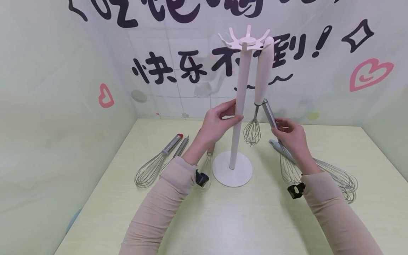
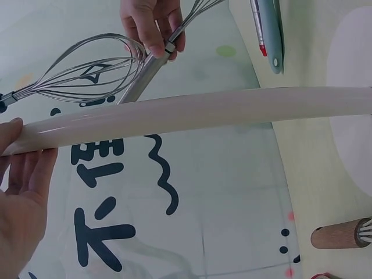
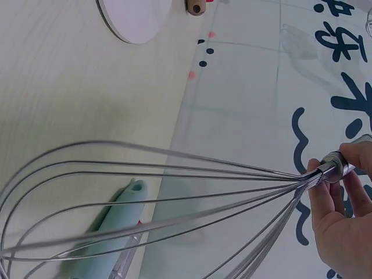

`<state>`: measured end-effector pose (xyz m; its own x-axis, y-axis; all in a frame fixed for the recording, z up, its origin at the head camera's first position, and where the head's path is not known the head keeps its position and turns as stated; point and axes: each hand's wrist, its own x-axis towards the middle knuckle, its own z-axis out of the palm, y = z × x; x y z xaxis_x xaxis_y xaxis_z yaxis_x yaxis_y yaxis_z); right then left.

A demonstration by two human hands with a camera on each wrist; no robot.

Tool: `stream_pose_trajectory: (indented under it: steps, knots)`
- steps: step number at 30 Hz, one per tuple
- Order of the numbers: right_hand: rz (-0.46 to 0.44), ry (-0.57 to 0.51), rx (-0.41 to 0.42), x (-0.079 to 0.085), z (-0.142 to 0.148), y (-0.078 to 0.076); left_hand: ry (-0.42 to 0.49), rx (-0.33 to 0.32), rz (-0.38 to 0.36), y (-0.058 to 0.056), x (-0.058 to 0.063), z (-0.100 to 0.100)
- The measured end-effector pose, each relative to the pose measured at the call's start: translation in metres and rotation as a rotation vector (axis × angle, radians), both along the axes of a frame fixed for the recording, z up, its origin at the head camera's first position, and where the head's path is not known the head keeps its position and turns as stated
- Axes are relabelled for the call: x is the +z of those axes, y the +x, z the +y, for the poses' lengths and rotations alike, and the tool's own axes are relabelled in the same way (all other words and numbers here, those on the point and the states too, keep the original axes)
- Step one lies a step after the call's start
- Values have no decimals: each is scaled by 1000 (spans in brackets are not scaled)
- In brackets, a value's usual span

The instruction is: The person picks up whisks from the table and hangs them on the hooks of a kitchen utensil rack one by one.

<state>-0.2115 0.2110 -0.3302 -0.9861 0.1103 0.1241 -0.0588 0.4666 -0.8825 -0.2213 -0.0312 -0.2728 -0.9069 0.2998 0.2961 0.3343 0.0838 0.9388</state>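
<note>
On the table [image 1: 236, 219], the stand [image 1: 241, 88] is upright, yet with weight hung on one side only, it might lean if bumped while loosely held. The white whisk [image 1: 264, 72] hangs from it at the right and could be knocked off, since the steel whisk [image 1: 270, 112] tilts handle-up by its neck; whether they touch, I cannot tell. The left hand [image 1: 216, 122] curls round the stand; the right hand [image 1: 290, 134] pinches the steel whisk's handle, which a slack grip might drop

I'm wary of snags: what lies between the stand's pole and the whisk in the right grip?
In the head view, the hanging pale-handled whisk shows between them.
</note>
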Motion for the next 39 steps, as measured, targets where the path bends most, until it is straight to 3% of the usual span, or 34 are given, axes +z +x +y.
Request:
stream_pose_trajectory:
  steps: [18,39]
  knots:
    - [86,-108,-16,17,-12,9,30,2,36,1,0,2]
    - [162,-235,-21,33,-20,14,20,63,76,3,-1,6]
